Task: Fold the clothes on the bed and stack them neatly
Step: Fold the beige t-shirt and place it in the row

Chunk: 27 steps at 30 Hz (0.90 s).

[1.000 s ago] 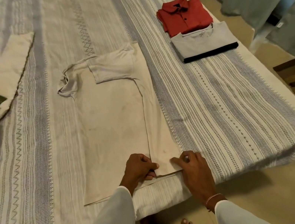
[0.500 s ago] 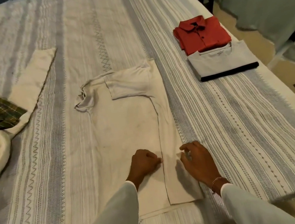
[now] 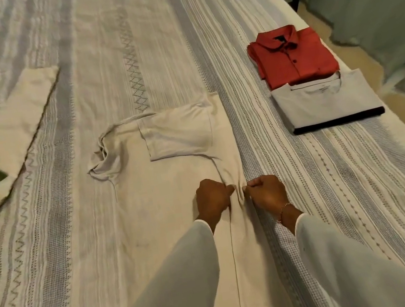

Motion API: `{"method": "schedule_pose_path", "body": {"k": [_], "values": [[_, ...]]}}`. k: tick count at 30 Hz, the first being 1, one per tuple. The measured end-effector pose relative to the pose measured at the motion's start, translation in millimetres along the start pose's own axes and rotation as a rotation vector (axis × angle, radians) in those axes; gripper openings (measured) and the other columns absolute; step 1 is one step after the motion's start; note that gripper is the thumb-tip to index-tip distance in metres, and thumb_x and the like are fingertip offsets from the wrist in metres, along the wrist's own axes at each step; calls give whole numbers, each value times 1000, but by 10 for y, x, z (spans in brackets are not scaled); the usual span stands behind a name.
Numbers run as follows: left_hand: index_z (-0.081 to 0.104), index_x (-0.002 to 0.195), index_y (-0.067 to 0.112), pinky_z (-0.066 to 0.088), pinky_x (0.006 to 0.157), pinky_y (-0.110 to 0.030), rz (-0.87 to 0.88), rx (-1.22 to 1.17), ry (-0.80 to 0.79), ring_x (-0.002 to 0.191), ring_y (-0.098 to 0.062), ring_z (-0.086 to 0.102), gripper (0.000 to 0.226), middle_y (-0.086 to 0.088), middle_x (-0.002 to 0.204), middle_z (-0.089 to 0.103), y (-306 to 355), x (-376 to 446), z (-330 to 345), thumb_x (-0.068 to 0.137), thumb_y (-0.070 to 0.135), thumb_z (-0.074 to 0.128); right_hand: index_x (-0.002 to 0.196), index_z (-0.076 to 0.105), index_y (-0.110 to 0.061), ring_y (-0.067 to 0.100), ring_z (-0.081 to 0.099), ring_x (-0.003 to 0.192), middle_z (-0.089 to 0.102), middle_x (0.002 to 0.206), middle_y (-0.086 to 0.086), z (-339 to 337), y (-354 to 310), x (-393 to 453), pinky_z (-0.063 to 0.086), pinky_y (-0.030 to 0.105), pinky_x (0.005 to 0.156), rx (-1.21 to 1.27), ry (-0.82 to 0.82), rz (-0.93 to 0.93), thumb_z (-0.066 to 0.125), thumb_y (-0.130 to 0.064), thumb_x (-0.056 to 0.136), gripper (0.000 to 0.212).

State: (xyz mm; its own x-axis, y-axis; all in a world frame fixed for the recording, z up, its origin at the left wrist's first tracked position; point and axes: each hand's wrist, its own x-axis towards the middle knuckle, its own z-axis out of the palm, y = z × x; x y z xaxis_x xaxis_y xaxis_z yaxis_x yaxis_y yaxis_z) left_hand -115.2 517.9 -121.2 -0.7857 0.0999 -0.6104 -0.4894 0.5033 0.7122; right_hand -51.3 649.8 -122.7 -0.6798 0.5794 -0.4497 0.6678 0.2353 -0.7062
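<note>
Both hands pinch the folded-over side strip of the cream T-shirt (image 3: 166, 202): left hand (image 3: 213, 198) and right hand (image 3: 267, 192), fingers curled, close together at mid-length. It lies flat on the bed (image 3: 348, 182). Being soft, light and limp, it should handle best when gripped at edges or corners.

Home bedroom, striped bedspread (image 3: 309, 189), curtain (image 3: 372, 4)

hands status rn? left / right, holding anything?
Left hand: fingers curled, pinching the folded strip of the cream t-shirt.
Right hand: fingers curled, pinching the same strip from its other side.
</note>
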Motion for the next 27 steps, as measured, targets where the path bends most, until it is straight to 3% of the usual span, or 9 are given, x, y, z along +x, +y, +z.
{"method": "schedule_pose_path", "body": {"k": [3, 9, 13, 15, 17, 19, 21, 24, 27], "values": [[66, 70, 3, 57, 65, -36, -93, -135, -42, 60, -25, 61, 22, -15, 69, 65, 15, 36, -187, 78, 11, 84, 64, 70, -25, 17, 70, 85, 71, 73, -9, -37, 29, 64, 55, 32, 86, 25, -12, 24, 79, -19, 85, 24], [58, 68, 8, 55, 54, -28, -171, -83, -131, 60, -22, 68, 32, -15, 70, 70, 31, 147, -385, 72, 12, 90, 72, 73, -19, 6, 66, 75, 71, 73, -9, -39, -1, 48, 50, 24, 75, 10, -7, 47, 76, -16, 86, 15], [65, 61, 3, 60, 65, -37, -119, -153, -74, 63, -31, 68, 34, -21, 69, 69, 234, 311, -308, 61, 15, 96, 78, 73, -16, 12, 66, 75, 71, 75, -6, 0, -201, 249, 45, 25, 66, -32, 67, -49, 74, -29, 87, 16], [73, 82, -9, 63, 77, -48, -147, -316, -64, 83, -37, 74, 39, -26, 87, 73, 349, 416, -282, 63, 16, 95, 81, 75, -13, 18, 67, 76, 72, 76, -1, 27, -354, 430, 50, 30, 70, -23, 62, -88, 70, -27, 90, 18], [74, 100, -6, 62, 82, -44, -192, -429, -105, 90, -31, 75, 41, -21, 96, 76, 462, 452, -267, 70, 16, 91, 75, 75, -7, 23, 68, 73, 73, 72, 6, 49, -475, 594, 54, 35, 72, -8, 8, -77, 71, -27, 90, 25], [73, 105, -2, 62, 80, -38, -222, -470, -124, 88, -25, 75, 38, -15, 97, 77, 518, 494, -266, 75, 15, 88, 62, 70, -9, 21, 62, 65, 68, 64, 5, 58, -543, 736, 49, 32, 67, 1, -60, -27, 77, -27, 87, 31], [71, 103, -2, 62, 77, -37, -229, -513, -91, 84, -24, 74, 33, -17, 100, 76, 508, 518, -307, 76, 9, 86, 54, 61, -12, 21, 57, 63, 61, 60, 4, 58, -541, 828, 46, 31, 65, 8, -91, 4, 80, -24, 84, 37], [65, 88, 6, 61, 66, -32, -241, -568, -62, 74, -23, 72, 26, -15, 92, 76, 436, 527, -359, 74, 3, 86, 66, 69, -7, 22, 67, 73, 71, 69, 1, 52, -505, 840, 52, 32, 73, -7, -52, 39, 82, -28, 82, 30], [66, 85, 6, 62, 71, -34, -240, -571, -38, 79, -27, 73, 25, -15, 89, 75, 442, 582, -341, 72, 1, 87, 74, 69, -12, 15, 66, 72, 70, 72, -5, 69, -537, 826, 51, 29, 73, -24, -43, 42, 86, -37, 78, 30]]}}
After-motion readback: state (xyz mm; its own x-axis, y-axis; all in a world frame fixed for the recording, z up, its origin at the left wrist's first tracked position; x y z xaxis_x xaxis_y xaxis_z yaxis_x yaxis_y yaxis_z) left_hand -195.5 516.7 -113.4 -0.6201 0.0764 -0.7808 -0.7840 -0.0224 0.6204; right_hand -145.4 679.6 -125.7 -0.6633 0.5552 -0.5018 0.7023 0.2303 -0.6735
